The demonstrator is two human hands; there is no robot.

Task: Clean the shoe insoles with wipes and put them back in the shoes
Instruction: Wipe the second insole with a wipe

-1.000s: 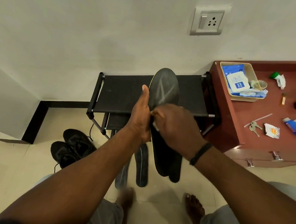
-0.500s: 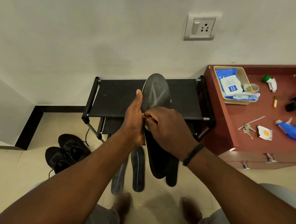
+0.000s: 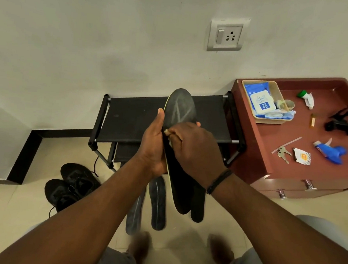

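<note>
My left hand (image 3: 154, 145) grips the left edge of a black insole (image 3: 181, 109) held upright in front of me, thumb along its rim. My right hand (image 3: 194, 145) presses a small white wipe (image 3: 169, 140) against the insole's middle, fingers curled over it; the wipe is mostly hidden. Pale streaks show on the insole's toe part. Three more dark insoles (image 3: 158, 205) lie on the floor below. A pair of black shoes (image 3: 70, 184) stands on the floor at the left. A blue and white wipes pack (image 3: 260, 101) sits in a beige tray (image 3: 272, 120).
A black shoe rack (image 3: 133, 118) stands against the wall behind the insole. A red-brown cabinet (image 3: 270, 151) at the right carries the tray, keys (image 3: 283, 153), a blue spray bottle (image 3: 332, 152), a torn sachet and a black clip. My bare feet are at the bottom edge.
My right hand with the wipe has slid slightly up along the insole. The camera has tilted a little, so the scene sits lower in the picture.
</note>
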